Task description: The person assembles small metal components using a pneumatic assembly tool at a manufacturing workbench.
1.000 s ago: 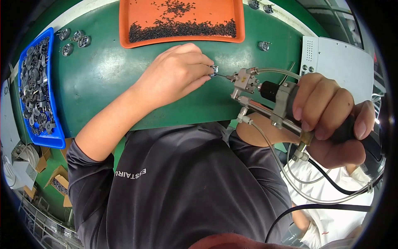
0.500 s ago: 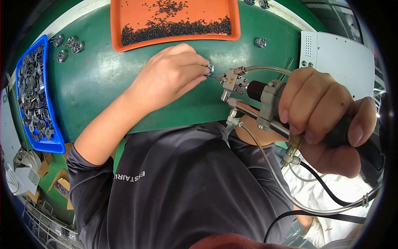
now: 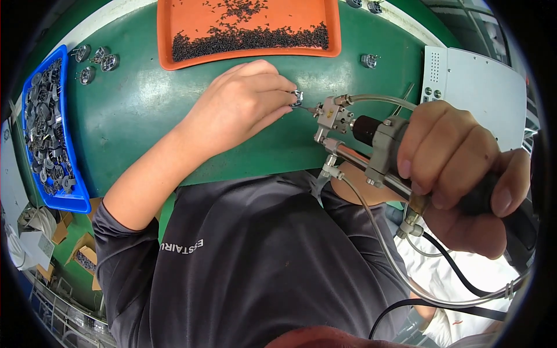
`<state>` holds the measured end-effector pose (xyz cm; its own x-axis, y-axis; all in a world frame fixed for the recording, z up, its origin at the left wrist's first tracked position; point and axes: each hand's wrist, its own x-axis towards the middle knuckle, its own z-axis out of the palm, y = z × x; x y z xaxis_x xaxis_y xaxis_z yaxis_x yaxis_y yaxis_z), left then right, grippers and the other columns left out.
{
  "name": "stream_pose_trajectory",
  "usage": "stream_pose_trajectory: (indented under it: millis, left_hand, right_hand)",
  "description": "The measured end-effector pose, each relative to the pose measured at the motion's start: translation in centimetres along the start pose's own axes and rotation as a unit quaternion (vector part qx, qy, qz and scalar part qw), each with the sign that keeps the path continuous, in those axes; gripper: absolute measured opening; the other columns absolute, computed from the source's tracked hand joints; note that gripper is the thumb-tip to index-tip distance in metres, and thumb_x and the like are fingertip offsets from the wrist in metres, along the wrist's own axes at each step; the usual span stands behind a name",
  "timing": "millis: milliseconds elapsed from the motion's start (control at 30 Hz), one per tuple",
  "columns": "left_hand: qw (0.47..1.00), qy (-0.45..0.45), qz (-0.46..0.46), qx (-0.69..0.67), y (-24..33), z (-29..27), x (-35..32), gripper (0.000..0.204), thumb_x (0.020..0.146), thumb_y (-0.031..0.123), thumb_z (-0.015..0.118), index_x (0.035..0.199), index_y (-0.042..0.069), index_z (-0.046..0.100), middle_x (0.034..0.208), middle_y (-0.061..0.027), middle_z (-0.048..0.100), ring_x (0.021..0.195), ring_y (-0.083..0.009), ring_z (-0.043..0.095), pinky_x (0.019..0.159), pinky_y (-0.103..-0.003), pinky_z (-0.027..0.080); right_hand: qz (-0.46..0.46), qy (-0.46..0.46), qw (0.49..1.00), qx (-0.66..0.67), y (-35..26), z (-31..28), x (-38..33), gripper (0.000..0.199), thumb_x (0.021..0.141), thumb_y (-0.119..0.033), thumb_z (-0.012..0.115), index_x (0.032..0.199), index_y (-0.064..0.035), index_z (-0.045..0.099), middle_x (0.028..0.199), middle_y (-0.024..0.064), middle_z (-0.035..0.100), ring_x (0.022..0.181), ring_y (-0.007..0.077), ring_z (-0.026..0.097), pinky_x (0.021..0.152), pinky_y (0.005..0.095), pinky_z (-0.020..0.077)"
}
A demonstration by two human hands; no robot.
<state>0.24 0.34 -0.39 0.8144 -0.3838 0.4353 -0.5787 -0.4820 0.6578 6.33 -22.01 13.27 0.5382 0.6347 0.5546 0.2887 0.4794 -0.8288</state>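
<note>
One small part (image 3: 298, 98), upper centre, is pinched by the left hand (image 3: 241, 104) — the right hand (image 3: 455, 156) clasps a tool (image 3: 382, 145), thin tip (image 3: 308, 109) pointing left at it.

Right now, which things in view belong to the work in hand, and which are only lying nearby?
Seem to belong:
part, in left hand
tool, in right hand
blue tray, likely similar parts

Seem only nearby:
white box, untouched
orange tray, untouched; its use is unclear
carton

A hose-fitted metal tool (image 3: 380, 152) points its thin needle (image 3: 308, 109) at a small, seemingly round part (image 3: 298, 98).
</note>
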Motion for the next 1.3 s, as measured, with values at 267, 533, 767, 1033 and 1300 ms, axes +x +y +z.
stream_pose_trajectory:
  millis: [267, 533, 767, 1033, 1300]
  left_hand:
    - [1.0, -0.001, -0.003, -0.008, 0.0, 0.0, 0.1, 0.018, 0.08, 0.008, 0.081, 0.096, 0.001, 0.076, 0.106, -0.008, 0.076, 0.095, -0.0274, 0.069, 0.084, -0.039, 0.058]
    - [1.0, -0.005, -0.007, -0.006, 0.1, -0.1, 0.0, 0.018, 0.08, 0.008, 0.081, 0.096, 0.001, 0.076, 0.106, -0.0074, 0.076, 0.097, -0.0273, 0.069, 0.086, -0.039, 0.058]
    - [1.0, -0.009, -0.005, -0.002, 0.0, -0.1, 0.0, 0.018, 0.08, 0.008, 0.081, 0.097, 0.002, 0.076, 0.106, -0.0069, 0.075, 0.097, -0.0272, 0.069, 0.085, -0.039, 0.058]
    - [1.0, 0.004, 0.003, 0.008, -0.1, 0.0, 0.1, 0.018, 0.081, 0.012, 0.08, 0.096, 0.003, 0.075, 0.104, -0.0023, 0.073, 0.097, -0.0223, 0.066, 0.085, -0.038, 0.057]
    - [1.0, 0.006, -0.003, 0.004, -0.2, 0.2, -0.2, 0.018, 0.081, 0.011, 0.079, 0.096, 0.003, 0.075, 0.103, -0.0029, 0.074, 0.096, -0.0226, 0.065, 0.084, -0.039, 0.057]
  right_hand:
    - [0.017, -0.039, 0.999, -0.021, -0.4, -0.3, 0.8, 0.038, 0.098, -0.05, 0.069, 0.117, -0.0194, 0.057, 0.069, -0.0031, 0.057, 0.055, 0.0103, 0.055, 0.054, 0.0265, 0.0466]
    - [0.035, -0.017, 0.999, -0.013, -0.5, 0.0, 0.7, 0.037, 0.098, -0.05, 0.07, 0.116, -0.0195, 0.057, 0.068, -0.0031, 0.056, 0.053, 0.0104, 0.054, 0.053, 0.0265, 0.0463]
    - [0.113, -0.047, 0.991, -0.061, -1.7, 0.7, 1.9, 0.037, 0.098, -0.049, 0.07, 0.116, -0.0197, 0.056, 0.068, -0.0035, 0.056, 0.053, 0.0103, 0.054, 0.053, 0.0264, 0.0461]
    - [-0.013, -0.005, 1.0, -0.015, 0.6, 0.0, -0.8, 0.038, 0.098, -0.05, 0.07, 0.116, -0.0201, 0.056, 0.067, -0.0044, 0.056, 0.053, 0.0096, 0.054, 0.052, 0.026, 0.0458]
    - [0.021, -0.044, 0.998, -0.045, 0.1, 0.4, 1.0, 0.038, 0.097, -0.051, 0.07, 0.115, -0.0203, 0.055, 0.069, -0.0045, 0.056, 0.054, 0.0099, 0.053, 0.054, 0.0259, 0.0459]
